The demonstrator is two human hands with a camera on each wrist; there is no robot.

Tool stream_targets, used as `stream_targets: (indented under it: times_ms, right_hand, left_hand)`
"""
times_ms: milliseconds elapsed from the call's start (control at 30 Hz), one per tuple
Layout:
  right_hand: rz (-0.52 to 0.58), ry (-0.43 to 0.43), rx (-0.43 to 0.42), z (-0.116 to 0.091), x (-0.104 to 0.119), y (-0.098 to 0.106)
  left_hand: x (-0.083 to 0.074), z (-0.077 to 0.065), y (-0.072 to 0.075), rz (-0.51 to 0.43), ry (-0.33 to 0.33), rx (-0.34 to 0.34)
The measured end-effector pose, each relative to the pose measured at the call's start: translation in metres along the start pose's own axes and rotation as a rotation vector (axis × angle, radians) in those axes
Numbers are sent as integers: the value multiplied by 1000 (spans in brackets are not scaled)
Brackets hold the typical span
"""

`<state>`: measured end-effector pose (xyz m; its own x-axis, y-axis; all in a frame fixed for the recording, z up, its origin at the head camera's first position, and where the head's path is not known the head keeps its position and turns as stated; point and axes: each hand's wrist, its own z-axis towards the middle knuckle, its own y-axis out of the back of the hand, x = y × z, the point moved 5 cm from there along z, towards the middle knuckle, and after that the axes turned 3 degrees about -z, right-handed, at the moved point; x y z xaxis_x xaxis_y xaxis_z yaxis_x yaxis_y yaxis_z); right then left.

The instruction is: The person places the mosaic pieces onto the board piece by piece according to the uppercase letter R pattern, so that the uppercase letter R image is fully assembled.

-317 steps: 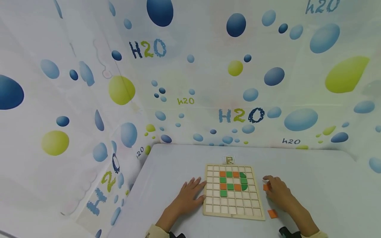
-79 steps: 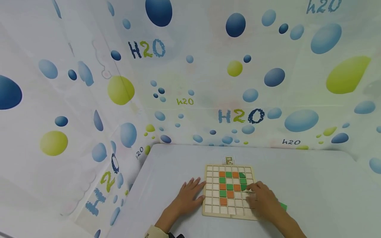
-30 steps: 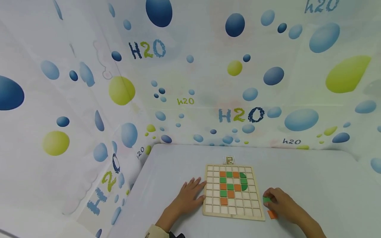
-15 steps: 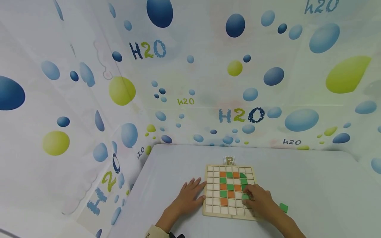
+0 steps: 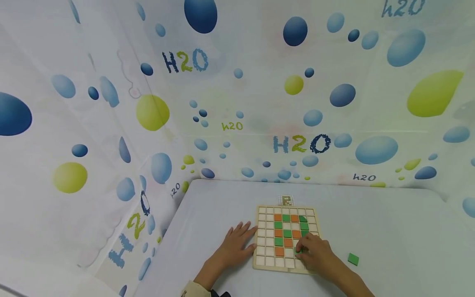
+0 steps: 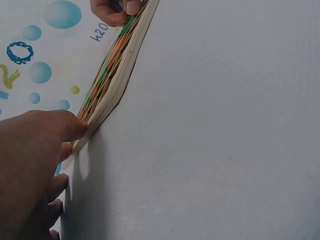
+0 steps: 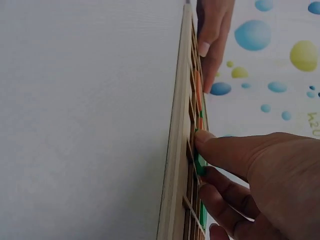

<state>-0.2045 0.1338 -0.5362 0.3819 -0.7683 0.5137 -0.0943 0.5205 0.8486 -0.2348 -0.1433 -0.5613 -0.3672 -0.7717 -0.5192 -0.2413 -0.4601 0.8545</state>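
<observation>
A wooden grid board [image 5: 265, 260] lies on the white table, with several orange and green tiles seated in its squares. My right hand [image 5: 315, 253] is over the board's lower right part, its thumb and fingers pinching a green tile [image 7: 200, 164] right at the grid. Only a sliver of that tile shows in the head view, left of the fingertips. My left hand [image 5: 233, 245] lies with fingers spread beside the board, its fingertips at the left rim; in the left wrist view its thumb [image 6: 72, 126] touches the board's edge.
A loose green tile [image 5: 353, 259] lies on the table right of the board, beyond my right forearm. Behind the board's far edge is a small card [image 5: 285, 200] with a brown pattern on a grid. A curtain [image 5: 237, 95] printed with drops and "H2O" hangs behind the table.
My right hand has carried a green tile from the right of the board onto its lower part, moving left. Earlier, orange tiles joined the lower rows. My left hand stays put.
</observation>
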Motion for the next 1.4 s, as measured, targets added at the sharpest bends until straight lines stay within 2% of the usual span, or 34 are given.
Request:
stream_targets:
  times_ms: [200,400,667,733,867,1033,1133,1267,1400]
  right_hand:
    - [21,72,16,-7,2,2]
    - [43,78,47,-9,-1,1]
    - [0,148,-9,-12,-3,5]
    - [-2,111,-8,-15,-7,7]
    - [-25,-25,-2,-25,-22,18]
    - [-79,-186,-1,-40,-57,41]
    - [-64,-261,23,-50,-82,56]
    - [-52,-304,42,-63,-104,66]
    - [-57,-313,28,-70,-109,66]
  left_hand:
    - [2,2,-2,10,-4,-1]
    - [1,2,-2,11,-7,-3]
    - [1,2,-2,17,1,0]
    - [1,3,-2,14,5,4]
    - [0,2,-1,8,4,8]
    - [-1,2,1,5,2,10]
    - [2,3,0,3,10,9]
    - [6,3,-3,4,17,11]
    - [1,3,-1,-9,1,11]
